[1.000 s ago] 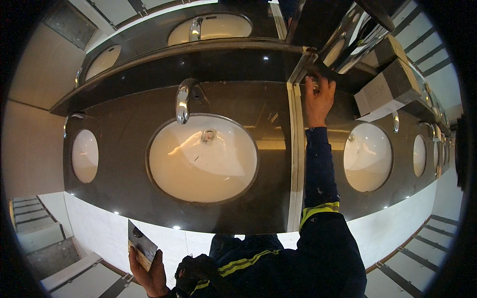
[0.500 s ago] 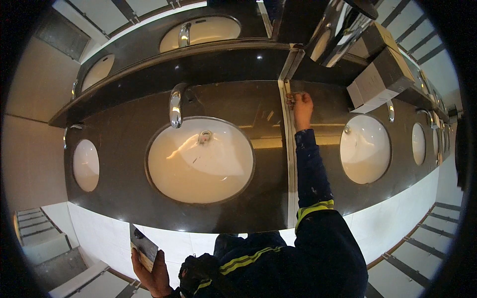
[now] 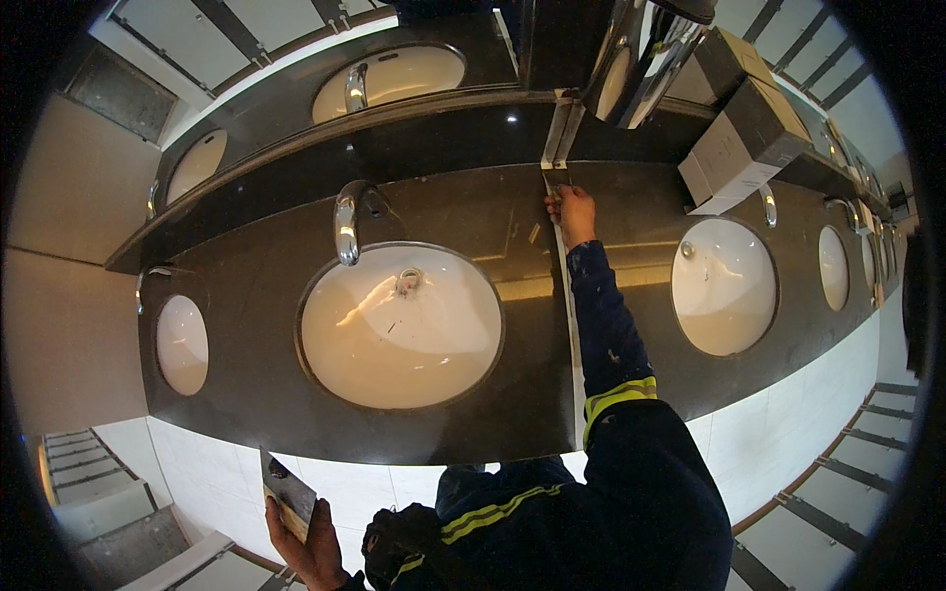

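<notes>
My left hand, low and in front of the counter, grips a wide putty knife with its metal blade pointing up. A dark lump sits on that blade. My right hand reaches far across the dark stone counter to its back edge. Its fingers pinch a small flat scraper, mostly hidden by the hand, against the counter seam. That seam is a pale strip running from front to back between two counter sections. It continues up the backsplash behind the scraper.
A white oval sink with a chrome faucet lies left of the seam. Another sink lies to its right. Cardboard boxes stand on the back ledge, beside a shiny metal cylinder. A mirror runs along the back.
My right hand has shifted slightly left and now sits on the seam, with the scraper's dark blade showing beyond the fingers. The view has shifted a little; my left hand keeps its grip.
</notes>
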`<state>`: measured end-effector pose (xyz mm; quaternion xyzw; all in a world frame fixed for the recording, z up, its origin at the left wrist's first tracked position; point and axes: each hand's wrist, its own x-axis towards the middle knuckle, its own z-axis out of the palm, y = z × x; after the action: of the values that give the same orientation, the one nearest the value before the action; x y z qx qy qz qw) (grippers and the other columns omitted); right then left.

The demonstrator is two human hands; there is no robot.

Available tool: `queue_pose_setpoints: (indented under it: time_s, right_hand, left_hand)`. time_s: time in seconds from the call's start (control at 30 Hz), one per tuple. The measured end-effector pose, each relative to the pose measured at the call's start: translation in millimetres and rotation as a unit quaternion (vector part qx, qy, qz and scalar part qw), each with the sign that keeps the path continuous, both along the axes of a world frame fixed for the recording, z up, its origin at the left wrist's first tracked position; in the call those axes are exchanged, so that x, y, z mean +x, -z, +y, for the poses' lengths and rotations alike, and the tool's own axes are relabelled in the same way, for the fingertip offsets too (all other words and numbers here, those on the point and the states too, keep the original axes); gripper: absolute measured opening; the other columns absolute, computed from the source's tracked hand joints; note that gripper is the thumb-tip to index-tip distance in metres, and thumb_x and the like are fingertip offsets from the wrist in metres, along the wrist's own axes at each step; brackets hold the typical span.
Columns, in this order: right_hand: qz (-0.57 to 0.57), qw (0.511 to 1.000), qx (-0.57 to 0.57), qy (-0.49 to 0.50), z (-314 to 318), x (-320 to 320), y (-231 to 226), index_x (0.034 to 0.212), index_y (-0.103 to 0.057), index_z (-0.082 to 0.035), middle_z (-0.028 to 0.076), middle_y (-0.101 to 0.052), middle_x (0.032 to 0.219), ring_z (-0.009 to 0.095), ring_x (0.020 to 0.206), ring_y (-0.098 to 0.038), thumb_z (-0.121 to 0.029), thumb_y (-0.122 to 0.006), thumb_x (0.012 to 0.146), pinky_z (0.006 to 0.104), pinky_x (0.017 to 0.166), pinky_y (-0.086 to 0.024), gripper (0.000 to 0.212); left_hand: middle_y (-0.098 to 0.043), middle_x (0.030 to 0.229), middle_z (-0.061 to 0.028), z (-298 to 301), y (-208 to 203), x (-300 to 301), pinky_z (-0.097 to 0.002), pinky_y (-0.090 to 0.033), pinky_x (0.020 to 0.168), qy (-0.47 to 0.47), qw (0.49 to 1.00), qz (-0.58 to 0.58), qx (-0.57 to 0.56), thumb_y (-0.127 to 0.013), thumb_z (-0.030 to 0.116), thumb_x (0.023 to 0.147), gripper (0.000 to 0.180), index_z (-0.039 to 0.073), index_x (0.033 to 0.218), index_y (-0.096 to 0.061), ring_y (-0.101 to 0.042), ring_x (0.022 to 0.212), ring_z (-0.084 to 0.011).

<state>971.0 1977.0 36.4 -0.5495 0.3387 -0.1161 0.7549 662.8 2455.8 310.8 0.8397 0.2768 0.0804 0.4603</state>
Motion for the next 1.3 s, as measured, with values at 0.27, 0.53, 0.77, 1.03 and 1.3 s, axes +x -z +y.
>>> queue_pose_setpoints:
  time_s: [0.27,0.53,0.77,1.03,1.3]
  right_hand:
    - [-0.019,1.0,0.014,-0.009,-10.8,14.5,12.0,0.101,-0.055,0.004,0.014,-0.066,0.077,0.018,0.058,-0.059,-0.01,-0.051,0.095,0.0328,0.05,-0.046,0.017]
    - [-0.078,0.994,0.082,0.0,-18.5,31.5,3.1,0.103,-0.052,-0.001,0.014,-0.065,0.079,0.018,0.063,-0.06,-0.011,-0.052,0.098,0.0301,0.053,-0.049,0.011]
    - [-0.096,0.992,0.077,-0.005,-7.2,24.3,-15.5,0.105,-0.053,-0.004,0.01,-0.064,0.081,0.015,0.066,-0.06,-0.014,-0.054,0.098,0.0277,0.058,-0.049,0.012]
    - [-0.116,0.992,0.046,0.031,-4.5,-5.6,-31.8,0.102,-0.056,0.0,0.012,-0.065,0.08,0.018,0.065,-0.06,-0.011,-0.051,0.096,0.0308,0.059,-0.049,0.013]
    - [-0.07,0.992,0.1,0.029,-6.1,6.0,7.5,0.098,-0.056,-0.001,0.013,-0.065,0.079,0.019,0.062,-0.06,-0.011,-0.05,0.094,0.0304,0.054,-0.049,0.012]
  left_hand:
    - [-0.057,0.102,-0.0067,-12.5,-7.9,1.3,-0.031,-0.046,0.081,0.011,0.996,0.009,0.091,-0.066,-0.004,0.081,0.042,-0.005,0.121,-0.052,-0.051,0.09,-0.0158]
    - [-0.058,0.104,-0.0072,-9.3,-6.0,1.2,-0.0309,-0.047,0.08,0.014,0.999,0.006,0.036,-0.067,-0.003,0.081,0.046,-0.005,0.124,-0.05,-0.052,0.091,-0.0162]
    - [-0.058,0.107,-0.0076,-4.1,-2.1,-2.3,-0.0295,-0.048,0.08,-0.007,0.997,0.029,0.068,-0.065,-0.009,0.081,0.052,-0.004,0.13,-0.047,-0.053,0.093,-0.016]
    - [-0.058,0.11,-0.0085,0.5,5.2,-7.0,-0.03,-0.048,0.082,0.003,0.999,-0.023,0.048,-0.064,-0.011,0.081,0.055,-0.004,0.132,-0.046,-0.054,0.094,-0.0165]
    - [-0.057,0.104,-0.0072,-10.7,-6.5,2.3,-0.0299,-0.047,0.08,0.011,0.999,0.015,0.041,-0.062,-0.009,0.081,0.048,-0.006,0.127,-0.048,-0.053,0.09,-0.0162]
